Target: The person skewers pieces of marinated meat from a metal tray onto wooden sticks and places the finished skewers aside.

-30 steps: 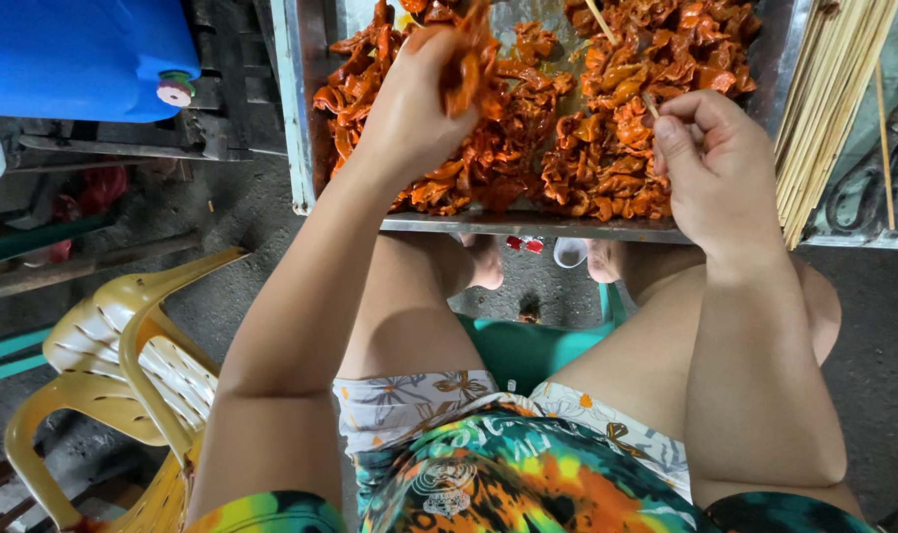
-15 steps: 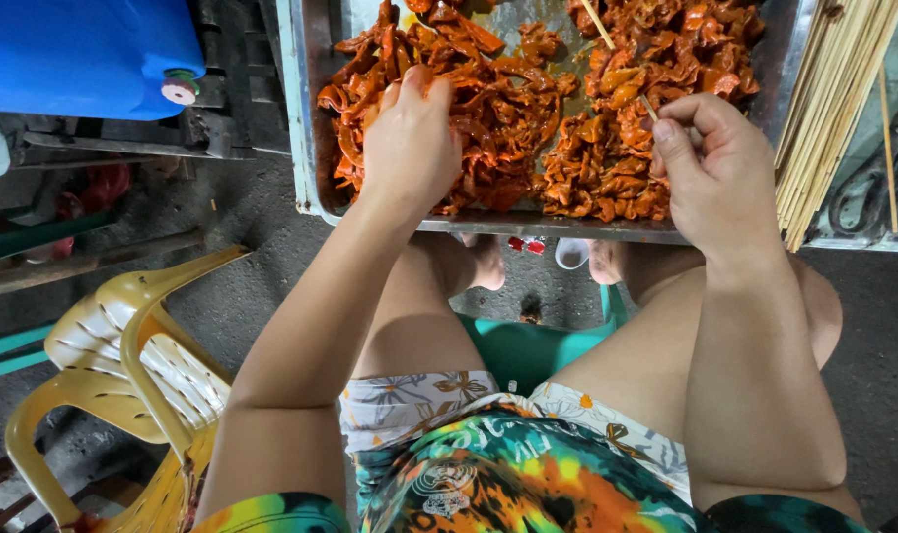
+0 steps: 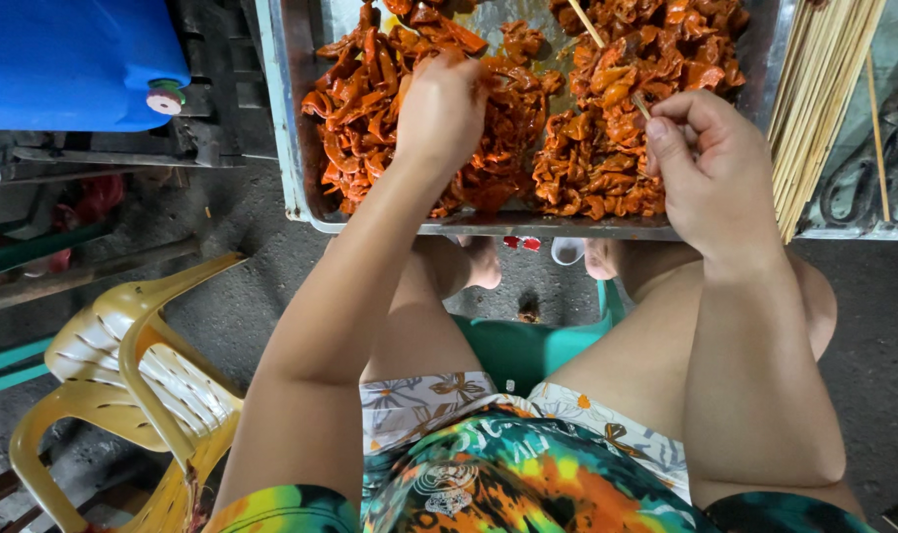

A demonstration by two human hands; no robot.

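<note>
A metal tray (image 3: 289,168) holds a heap of orange-red marinated meat pieces (image 3: 587,148). My left hand (image 3: 439,114) rests fingers-down in the meat on the tray's left half; whether it grips a piece is hidden. My right hand (image 3: 710,168) hovers over the tray's right front corner, pinched shut on a thin bamboo skewer (image 3: 641,104) whose tip points into the meat. Another skewer (image 3: 587,25) sticks up out of the pile farther back.
A bundle of bare bamboo skewers (image 3: 819,99) lies right of the tray. A blue plastic container (image 3: 69,59) sits at the top left. A yellow plastic chair (image 3: 133,385) stands at the lower left, a green stool (image 3: 518,350) under my legs.
My left hand, raised with a meat piece one second ago, has come down into the meat. My right hand has stayed in place with the skewer.
</note>
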